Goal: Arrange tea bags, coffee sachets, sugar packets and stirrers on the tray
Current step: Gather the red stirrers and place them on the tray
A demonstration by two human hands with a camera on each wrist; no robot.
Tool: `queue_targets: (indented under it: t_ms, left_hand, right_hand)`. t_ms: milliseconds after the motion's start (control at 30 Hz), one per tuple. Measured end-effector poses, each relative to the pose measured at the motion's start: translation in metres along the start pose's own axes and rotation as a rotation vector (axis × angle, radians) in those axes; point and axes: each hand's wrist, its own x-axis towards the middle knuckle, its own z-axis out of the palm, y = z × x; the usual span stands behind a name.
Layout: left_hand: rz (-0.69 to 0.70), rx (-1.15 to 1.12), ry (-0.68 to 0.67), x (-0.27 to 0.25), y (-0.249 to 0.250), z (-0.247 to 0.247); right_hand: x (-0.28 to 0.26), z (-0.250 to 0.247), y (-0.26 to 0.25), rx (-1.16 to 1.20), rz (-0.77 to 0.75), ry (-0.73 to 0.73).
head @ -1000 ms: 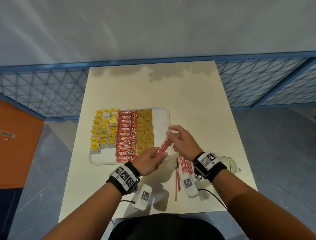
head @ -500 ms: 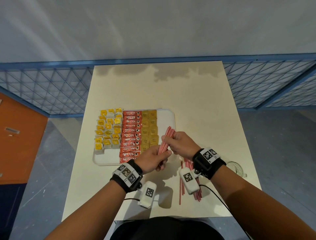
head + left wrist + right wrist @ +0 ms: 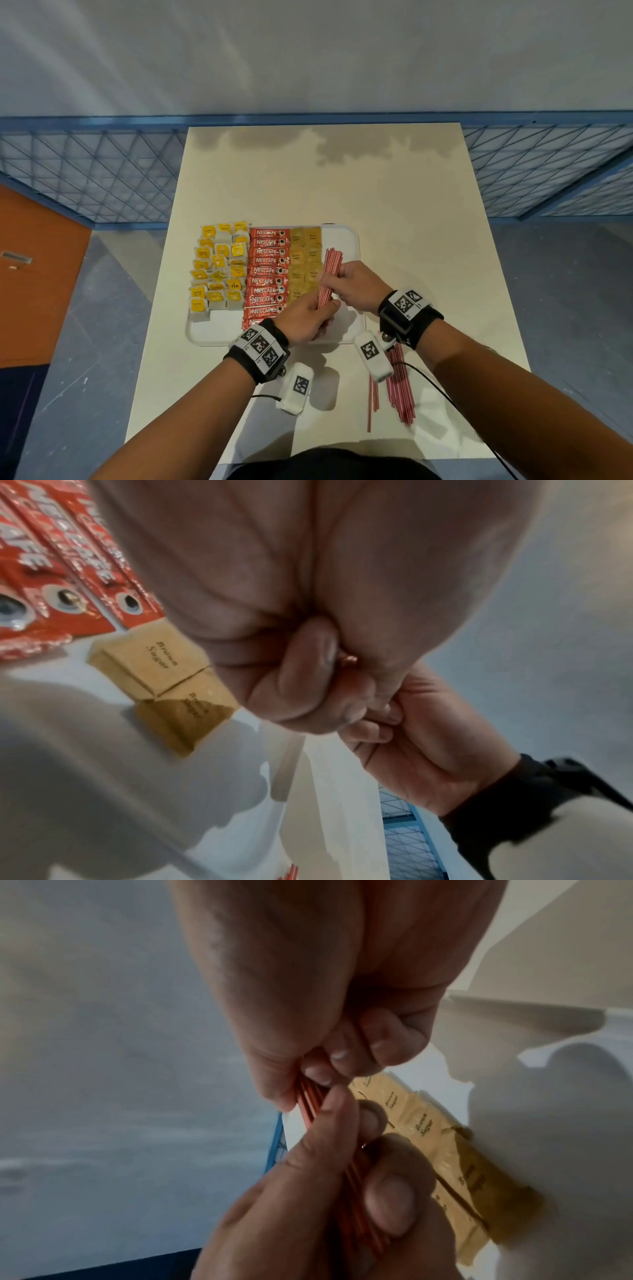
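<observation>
Over the right side of a white tray (image 3: 352, 236) on a cream table (image 3: 394, 205), a person lines up a bundle of red-and-white stirrers (image 3: 329, 274), the last kind of item to go on. Most of the job looks done: tea bags (image 3: 219, 263) with yellow tags fill the left of the tray, red coffee sachets (image 3: 265, 274) run in a column beside them, and brown sugar packets (image 3: 305, 260) stand in rows just right of the coffee. The strip at the tray's right edge is bare, and it seems meant for the stirrers. The left hand (image 3: 305, 320) curls round the near end of the bundle, its thumb pressed over the sticks, while the right hand (image 3: 356, 286) pinches the same bundle a little farther up, fingertips (image 3: 337, 1053) folded against it. The bundle is in the air, tilted, its far tips pointing away over the bare strip and just beside the sugar packets; the two hands touch each other around it. It has not been laid down. More stirrers (image 3: 399, 387) lie loose on the table near the person, right of the tray and partly under the right wrist, so by the look of it at least one more handful is to follow once this one is set in place.
</observation>
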Motion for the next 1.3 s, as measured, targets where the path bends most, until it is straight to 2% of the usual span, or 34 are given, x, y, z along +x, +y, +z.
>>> queue_targets:
  t_ms: [200, 300, 433, 633, 767, 967, 1300]
  left_hand:
    - [0.034, 0.085, 0.051, 0.023, 0.008, -0.017]
    - [0.07, 0.26, 0.107, 0.038, 0.006, -0.032]
    - [0.023, 0.406, 0.183, 0.058, -0.001, -0.053]
    - [0.057, 0.635, 0.278, 0.077, 0.002, -0.075]
    - [0.059, 0.726, 0.265, 0.087, 0.007, -0.078]
    - [0.053, 0.763, 0.253, 0.096, 0.007, -0.075]
    - [0.047, 0.748, 0.238, 0.1, 0.01, -0.072]
  right_hand:
    - [0.039, -0.018, -0.006, -0.073, 0.04, -0.023]
    - [0.061, -0.029, -0.008, -0.136, 0.071, -0.009]
    - [0.088, -0.039, -0.011, -0.276, 0.108, 0.001]
    - [0.114, -0.03, -0.01, -0.426, 0.202, 0.006]
    - [0.127, -0.024, -0.005, -0.458, 0.247, 0.039]
    - [0.131, -0.024, -0.006, -0.547, 0.289, 0.068]
    - [0.117, -0.032, -0.017, -0.621, 0.271, 0.127]
